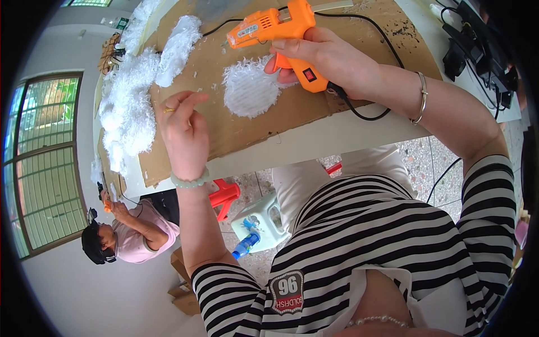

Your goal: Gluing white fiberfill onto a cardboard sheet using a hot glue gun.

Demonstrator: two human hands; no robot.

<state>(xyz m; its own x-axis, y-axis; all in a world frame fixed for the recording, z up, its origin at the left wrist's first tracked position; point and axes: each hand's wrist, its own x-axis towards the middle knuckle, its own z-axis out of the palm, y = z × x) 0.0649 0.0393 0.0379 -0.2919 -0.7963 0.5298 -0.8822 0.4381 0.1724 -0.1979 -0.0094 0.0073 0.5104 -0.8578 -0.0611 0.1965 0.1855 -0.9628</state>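
My right hand point(331, 62) is wrapped round the handle of an orange hot glue gun point(275, 28), its nozzle end toward the left. Below the gun, an oval white fluffy fabric piece point(250, 92) lies on the brown cardboard point(303, 106), ribbed side up, its right edge close to my right fingers. My left hand point(185, 126) is raised at the cardboard's left part, apart from that piece. Its fingers are curled, and whatever they may hold is hidden.
White fluffy material point(129, 106) is heaped at the left, with a separate strip point(178, 50) beside it. The gun's black cord point(387, 42) loops over the cardboard. Black equipment point(483, 56) stands at the right. Below are a red stool point(224, 196) and a pale jug point(261, 224). Another person point(143, 233) works at left.
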